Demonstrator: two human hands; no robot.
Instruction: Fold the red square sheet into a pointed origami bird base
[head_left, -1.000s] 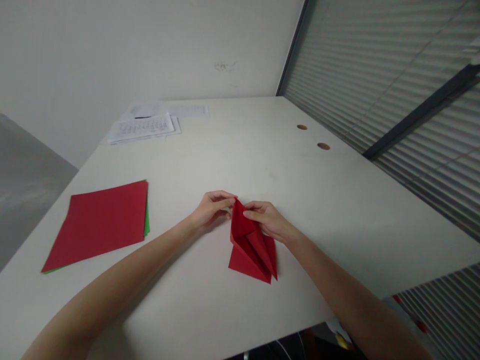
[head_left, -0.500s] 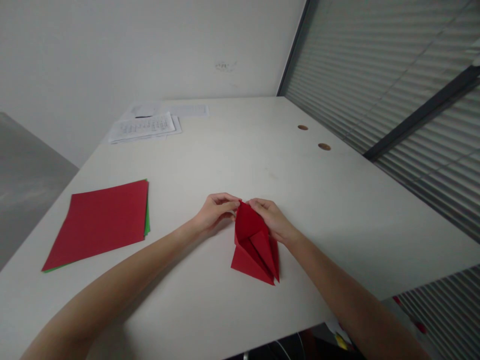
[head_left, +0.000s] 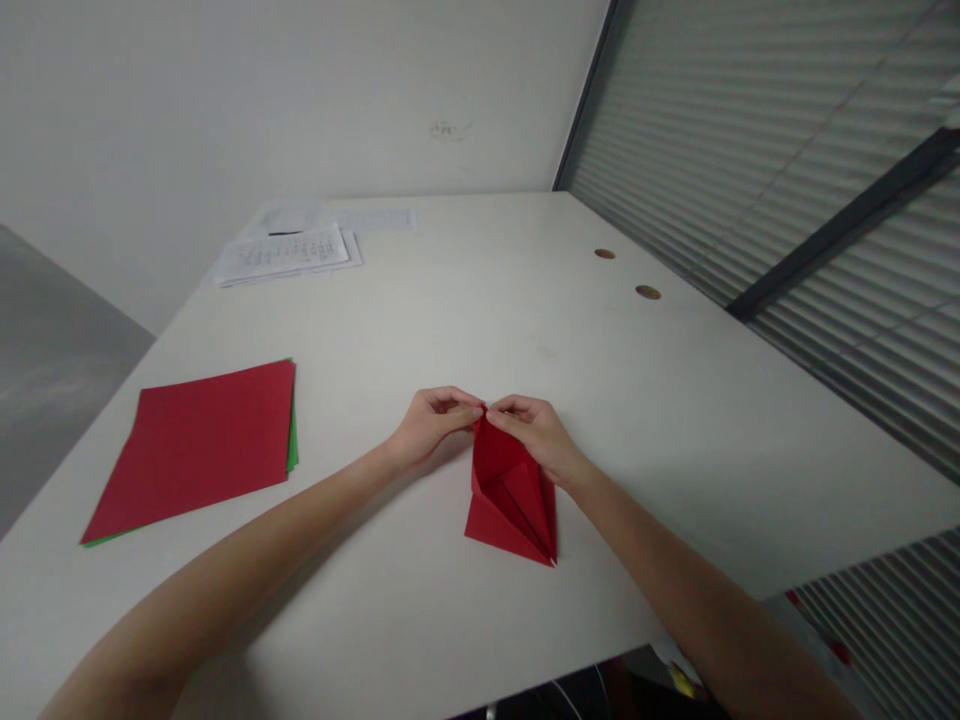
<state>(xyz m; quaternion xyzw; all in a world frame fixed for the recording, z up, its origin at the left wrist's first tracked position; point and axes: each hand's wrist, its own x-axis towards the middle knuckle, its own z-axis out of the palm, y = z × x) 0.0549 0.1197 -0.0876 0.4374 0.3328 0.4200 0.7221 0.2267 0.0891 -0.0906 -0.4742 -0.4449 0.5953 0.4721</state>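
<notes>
A folded piece of red paper [head_left: 506, 500] rests on the white table in front of me, its layers partly spread so that a hollow shows between them. My left hand [head_left: 441, 420] pinches its far tip between thumb and fingers. Right beside it, my right hand [head_left: 536, 432] grips the same tip and the upper right edge, the thumb lying on top. The two thumbs almost meet at the tip. The fingers beneath the paper are partly hidden. The paper's near end narrows to a point toward the table's front edge.
To the left lies a stack of red sheets [head_left: 199, 440] with green sheets [head_left: 292, 440] peeking out beneath. Written papers [head_left: 281, 255] lie at the far left of the white table [head_left: 465, 310]. Two round holes [head_left: 648, 292] pierce the tabletop near the window blinds [head_left: 750, 130].
My right thumb has moved left to the tip, close to my left thumb. The paper's sides have drawn nearer together, and its near points now lie closer to each other.
</notes>
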